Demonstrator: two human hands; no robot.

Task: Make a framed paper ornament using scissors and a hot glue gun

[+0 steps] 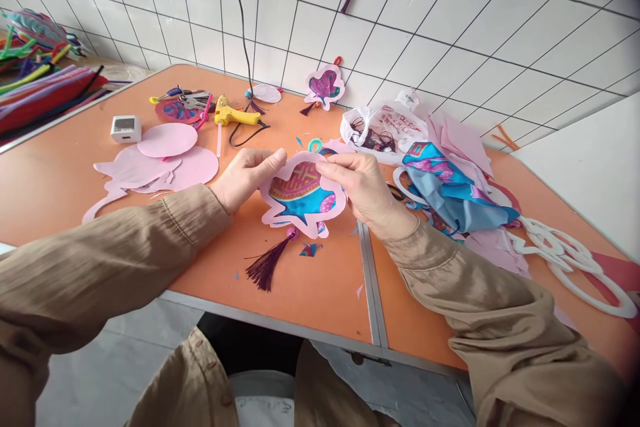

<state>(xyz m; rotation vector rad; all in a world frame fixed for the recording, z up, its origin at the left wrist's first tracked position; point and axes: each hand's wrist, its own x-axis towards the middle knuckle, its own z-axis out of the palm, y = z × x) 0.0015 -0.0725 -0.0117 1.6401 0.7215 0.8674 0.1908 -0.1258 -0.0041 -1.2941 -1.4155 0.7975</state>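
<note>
Between both hands, above the orange table [320, 293], I hold a pink felt ornament [267, 203] with a blue and purple patterned fabric panel. A green loop [315, 145] sticks up at its top, and a dark purple tassel [265, 267] hangs from its lower end. My left hand [245, 177] pinches its upper left edge, thumb on the front. At the upper right edge, my right hand [363, 190] grips it between thumb and fingers. A small patterned fabric scrap [310, 250] lies just below the ornament.
At the left lie pink felt pieces [167, 140], a white box-shaped device [126, 129] and a yellow glue gun [235, 113]. A finished-looking ornament [325, 87] leans on the tiled wall. To the right are a plastic bag [385, 130], blue fabric [445, 197] and white cut-outs [565, 247].
</note>
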